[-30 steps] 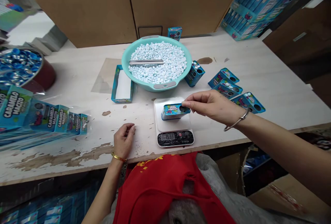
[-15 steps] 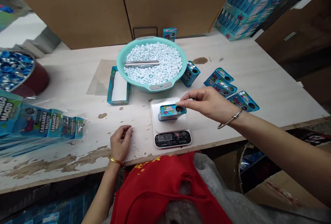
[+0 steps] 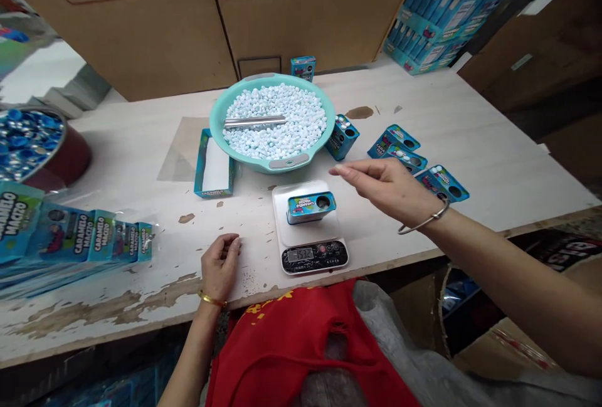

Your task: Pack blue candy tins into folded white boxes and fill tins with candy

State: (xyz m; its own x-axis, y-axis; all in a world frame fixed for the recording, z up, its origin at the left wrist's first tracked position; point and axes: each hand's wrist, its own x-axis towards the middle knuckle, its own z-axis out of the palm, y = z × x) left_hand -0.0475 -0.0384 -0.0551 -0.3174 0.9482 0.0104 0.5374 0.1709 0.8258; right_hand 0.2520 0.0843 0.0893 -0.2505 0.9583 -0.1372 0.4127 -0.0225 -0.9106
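A small blue candy tin (image 3: 310, 206) with a round hole in its top lies on the white kitchen scale (image 3: 305, 259). Just right of it and higher, my right hand (image 3: 390, 187) hovers with thumb and fingertips pinched; whatever is between them, if anything, is too small to make out. Loosely curled, my left hand (image 3: 220, 269) rests on the table left of the scale and holds nothing visible. Behind the scale is a turquoise bowl (image 3: 273, 165) full of small white-blue candies (image 3: 301, 106), with a metal scoop (image 3: 254, 121) lying on them.
Several filled tins (image 3: 442, 182) stand to the right, and another tin (image 3: 342, 137) touches the bowl's side. An open display tray (image 3: 214, 165) sits left of the bowl. Flat printed packs (image 3: 66, 228) and a dark red pot (image 3: 70, 150) are far left. Large cartons (image 3: 310, 24) line the back.
My right hand has drawn back from the tin's hole, rightward and slightly up, uncovering the hole. My left hand stays in place. The whole view has shifted slightly.
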